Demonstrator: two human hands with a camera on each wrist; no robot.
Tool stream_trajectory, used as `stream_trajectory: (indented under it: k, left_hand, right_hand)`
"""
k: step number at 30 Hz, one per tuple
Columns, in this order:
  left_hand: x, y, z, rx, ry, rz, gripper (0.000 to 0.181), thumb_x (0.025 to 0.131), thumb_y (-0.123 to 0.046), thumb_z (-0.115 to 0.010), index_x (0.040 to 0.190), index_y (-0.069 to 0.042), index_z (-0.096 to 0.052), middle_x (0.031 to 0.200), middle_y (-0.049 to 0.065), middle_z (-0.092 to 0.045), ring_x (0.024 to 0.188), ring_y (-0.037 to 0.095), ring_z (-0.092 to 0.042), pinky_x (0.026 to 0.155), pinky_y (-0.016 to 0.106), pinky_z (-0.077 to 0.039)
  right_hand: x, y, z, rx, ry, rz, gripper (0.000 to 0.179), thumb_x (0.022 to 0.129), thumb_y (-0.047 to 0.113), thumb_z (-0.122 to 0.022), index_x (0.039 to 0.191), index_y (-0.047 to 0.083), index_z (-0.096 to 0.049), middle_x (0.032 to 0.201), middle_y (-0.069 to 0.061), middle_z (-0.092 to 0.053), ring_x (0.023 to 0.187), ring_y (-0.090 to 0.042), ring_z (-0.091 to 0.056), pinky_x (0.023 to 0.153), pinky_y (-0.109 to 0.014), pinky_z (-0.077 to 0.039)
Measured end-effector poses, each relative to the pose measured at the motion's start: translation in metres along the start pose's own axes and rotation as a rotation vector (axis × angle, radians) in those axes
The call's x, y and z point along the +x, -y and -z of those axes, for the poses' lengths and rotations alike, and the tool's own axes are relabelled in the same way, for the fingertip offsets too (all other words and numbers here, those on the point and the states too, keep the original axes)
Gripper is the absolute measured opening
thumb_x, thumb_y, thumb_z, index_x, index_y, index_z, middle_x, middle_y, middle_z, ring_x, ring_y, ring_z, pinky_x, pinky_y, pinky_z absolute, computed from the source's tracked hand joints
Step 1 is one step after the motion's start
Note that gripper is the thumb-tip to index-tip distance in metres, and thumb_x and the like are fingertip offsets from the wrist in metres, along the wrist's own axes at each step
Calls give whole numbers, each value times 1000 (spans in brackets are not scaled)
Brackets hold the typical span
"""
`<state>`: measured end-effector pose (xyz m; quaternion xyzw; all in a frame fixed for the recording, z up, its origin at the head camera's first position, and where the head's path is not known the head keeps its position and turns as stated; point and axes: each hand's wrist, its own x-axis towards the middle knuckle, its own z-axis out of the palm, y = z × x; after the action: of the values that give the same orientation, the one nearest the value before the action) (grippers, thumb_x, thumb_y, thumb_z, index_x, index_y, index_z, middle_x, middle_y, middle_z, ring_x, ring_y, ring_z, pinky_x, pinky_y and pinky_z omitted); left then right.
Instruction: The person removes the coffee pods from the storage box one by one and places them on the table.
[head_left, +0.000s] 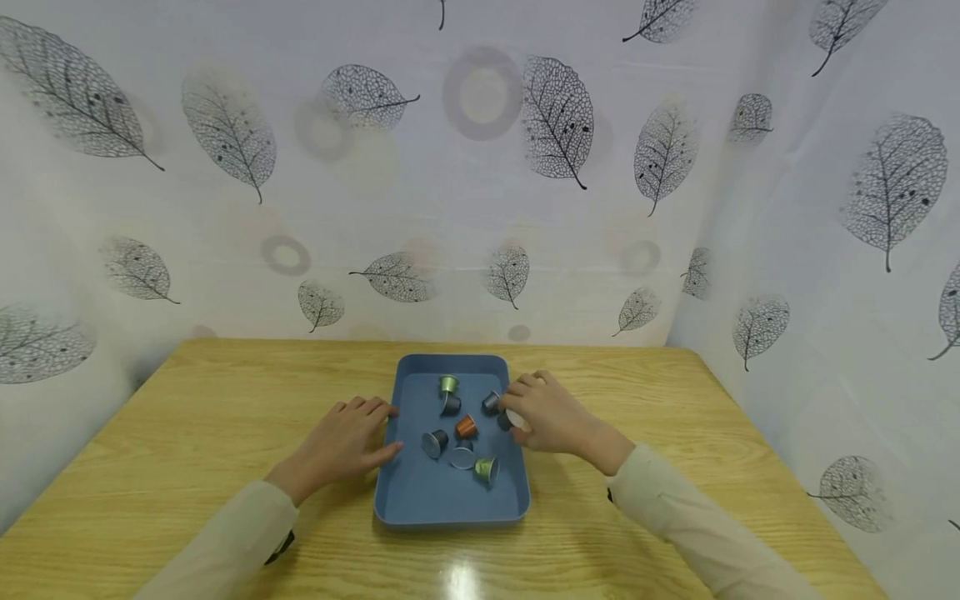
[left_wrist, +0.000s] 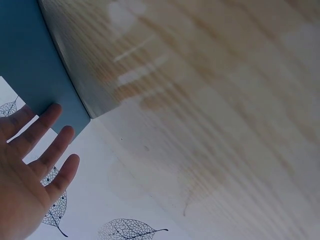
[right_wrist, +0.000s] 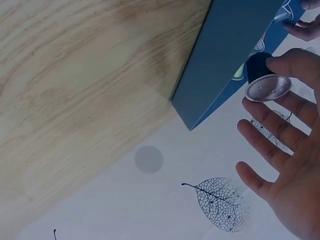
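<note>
My right hand (head_left: 551, 412) pinches a dark coffee capsule (right_wrist: 260, 70) between thumb and fingers at the right side of a blue tray (head_left: 450, 504). Its silvery foil lid faces outward in the right wrist view. At the tray's left edge is my left hand (head_left: 341, 437), its fingers spread and touching the rim; it holds nothing. Inside the tray lie several more capsules: a green capsule (head_left: 447, 384) at the back, a copper capsule (head_left: 466, 427) mid-tray, a light green capsule (head_left: 486, 470) towards the front and a dark capsule (head_left: 435, 443) to the left.
The tray stands on a wood-grain table (head_left: 247, 392). A pale leaf-patterned curtain (head_left: 450, 217) hangs behind the table and along its sides. Close to my right fingertips lies another dark capsule (head_left: 491, 402), near the tray's right wall.
</note>
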<state>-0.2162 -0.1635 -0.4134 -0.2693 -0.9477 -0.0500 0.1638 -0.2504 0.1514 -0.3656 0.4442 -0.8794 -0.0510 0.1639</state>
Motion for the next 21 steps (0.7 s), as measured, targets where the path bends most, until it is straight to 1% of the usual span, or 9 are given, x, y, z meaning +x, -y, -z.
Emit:
stream_trajectory:
  k: [6, 10, 17, 21]
  left_hand:
    - [0, 1, -1, 1, 7, 2, 48, 81, -50, -59, 111, -13, -60, 109, 3, -60, 99, 24, -56, 79, 44, -46]
    - [0, 1, -1, -4, 6, 2, 48, 81, -50, -59, 111, -13, -60, 109, 3, -60, 99, 24, -56, 79, 44, -46]
    - [0, 1, -1, -8, 16, 7, 49, 82, -50, -59, 112, -12, -60, 110, 3, -60, 99, 25, -56, 80, 44, -47]
    - [0, 1, -1, -8, 22, 12, 49, 82, -50, -59, 112, -12, -60, 111, 4, -60, 100, 25, -56, 81, 44, -47]
  right_hand:
    - [-3, -5, 4, -18, -1, -20, 27, 74, 30, -71, 96, 18, -63, 95, 1, -61, 94, -19, -55, 87, -43, -43]
    - [-5, -10, 4, -21, 5, -34, 30, 72, 29, -72, 98, 17, -62, 93, 1, -60, 94, -20, -54, 87, -42, -43]
    - [-10, -17, 3, 29, 48, -95, 37, 71, 23, -73, 105, 13, -62, 101, -3, -63, 100, -23, -54, 91, -46, -41]
    - [-13, -21, 3, 36, 60, -119, 38, 71, 22, -74, 105, 13, -61, 103, -4, -63, 101, -23, -54, 93, -47, -40]
